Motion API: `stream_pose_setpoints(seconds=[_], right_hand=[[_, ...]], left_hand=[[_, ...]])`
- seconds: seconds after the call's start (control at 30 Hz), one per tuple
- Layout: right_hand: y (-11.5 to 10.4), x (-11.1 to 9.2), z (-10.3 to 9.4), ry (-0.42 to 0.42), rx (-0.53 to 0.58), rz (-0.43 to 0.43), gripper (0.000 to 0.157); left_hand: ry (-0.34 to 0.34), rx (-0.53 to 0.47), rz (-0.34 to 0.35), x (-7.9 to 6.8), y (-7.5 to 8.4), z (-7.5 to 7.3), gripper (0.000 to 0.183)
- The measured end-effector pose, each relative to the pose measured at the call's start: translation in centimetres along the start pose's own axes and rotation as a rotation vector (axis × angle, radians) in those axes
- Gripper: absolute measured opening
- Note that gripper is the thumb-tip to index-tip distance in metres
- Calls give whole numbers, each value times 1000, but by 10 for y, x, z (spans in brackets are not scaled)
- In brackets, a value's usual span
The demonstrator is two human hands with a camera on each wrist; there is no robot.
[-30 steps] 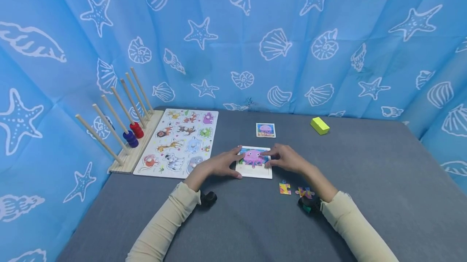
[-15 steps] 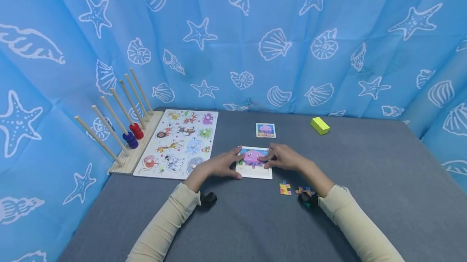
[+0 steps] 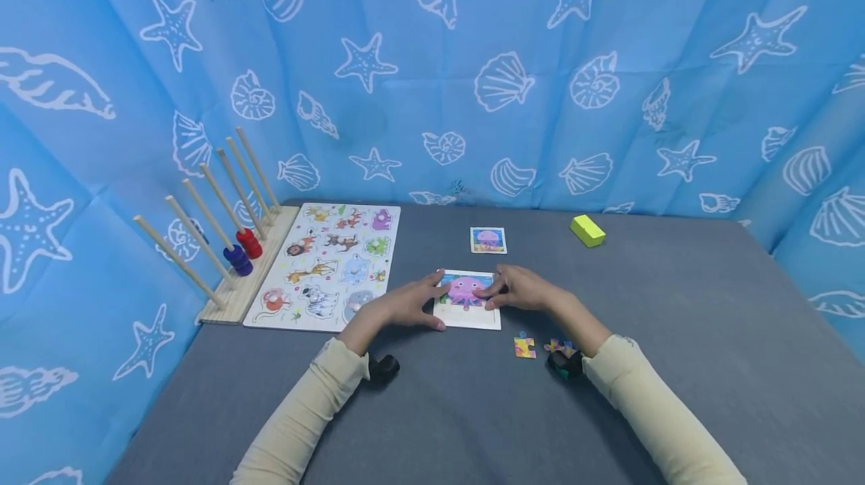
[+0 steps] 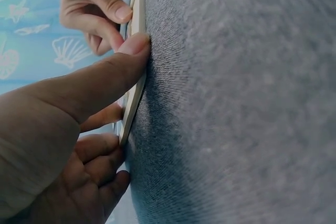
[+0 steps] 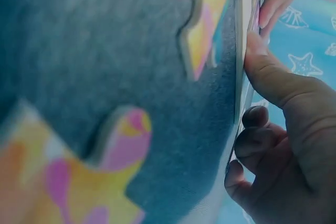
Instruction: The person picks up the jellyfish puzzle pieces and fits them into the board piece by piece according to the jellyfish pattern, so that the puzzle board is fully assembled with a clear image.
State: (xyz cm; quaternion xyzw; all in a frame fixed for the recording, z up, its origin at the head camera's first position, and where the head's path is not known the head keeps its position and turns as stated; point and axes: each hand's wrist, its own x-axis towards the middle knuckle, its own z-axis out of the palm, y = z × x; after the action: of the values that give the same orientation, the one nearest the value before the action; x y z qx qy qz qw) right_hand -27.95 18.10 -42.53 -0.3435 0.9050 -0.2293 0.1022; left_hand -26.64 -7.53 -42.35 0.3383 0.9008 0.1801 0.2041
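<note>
A small framed jigsaw puzzle board lies flat on the table, its upper part filled with a pink octopus picture and a pale strip showing along its near side. My left hand holds the board at its left, thumb on the near edge and fingers at the far left corner. On the octopus's right side my right hand has its bent index finger and thumb on a puzzle piece, mostly hidden under them. Two loose jigsaw pieces, one yellow and one multicoloured, lie nearer the right forearm.
Behind the board lies a small octopus picture card. A yellow block sits farther right. To the left are an animal peg puzzle and a wooden rack of upright dowels with red and blue rings. A blue seashell curtain hangs behind.
The right hand's index finger has shifted slightly left over the octopus, and the right forearm has moved a little inward. The left hand keeps its place on the board.
</note>
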Motion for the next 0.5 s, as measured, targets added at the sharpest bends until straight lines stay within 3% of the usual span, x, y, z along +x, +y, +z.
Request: stream_pose_setpoints(seconds=[0.23,0.37,0.5], right_hand=[[-8,-7,0,73,-67,-5,32],[-8,-23,-3,128,-34,9,32],[-12,-43,-7,119,-25,83,32]], left_hand=[[44,49,45,-11,-1,2,70],[65,61,62,-13,-1,5,68],[65,45,53,-14,0,6,67]])
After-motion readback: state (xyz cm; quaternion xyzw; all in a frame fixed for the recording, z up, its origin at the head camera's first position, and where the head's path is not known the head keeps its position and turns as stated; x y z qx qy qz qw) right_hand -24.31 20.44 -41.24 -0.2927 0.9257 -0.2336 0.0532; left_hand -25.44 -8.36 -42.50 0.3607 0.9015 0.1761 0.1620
